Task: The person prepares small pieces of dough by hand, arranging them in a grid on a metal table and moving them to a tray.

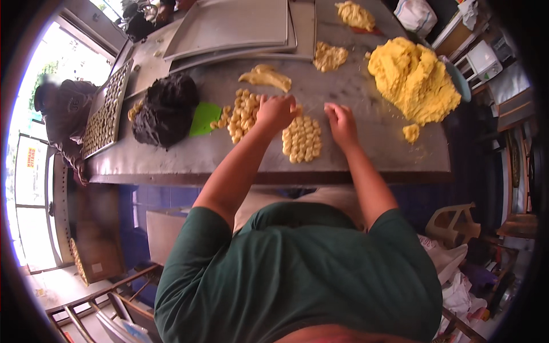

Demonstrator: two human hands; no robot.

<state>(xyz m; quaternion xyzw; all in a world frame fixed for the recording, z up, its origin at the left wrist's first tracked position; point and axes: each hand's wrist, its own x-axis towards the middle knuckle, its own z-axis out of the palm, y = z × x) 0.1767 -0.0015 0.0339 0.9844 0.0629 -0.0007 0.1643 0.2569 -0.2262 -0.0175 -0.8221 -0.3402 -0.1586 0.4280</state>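
My left hand (276, 112) is closed, fingers curled down, with a small piece of pale dough (298, 109) showing at its fingertips. It sits between a loose heap of round dough balls (243, 120) and a neat cluster of dough pieces (302, 140) in close rows. My right hand (342, 123) is held just right of that cluster, its fingers curled together; whatever may be in them is hidden. Beyond my left hand lies a long strip of pale dough (265, 78). A green scraper (205, 119) rests left of the heap, against a large black mass of dough (166, 108).
A big yellow mound (414, 83) stands on the right, a small yellow lump (411, 133) before it. Large metal trays (231, 26) are stacked at the back. Pale dough lumps (330, 56) lie beside them. A person (71, 108) stands left, by a tray of small pieces (107, 111).
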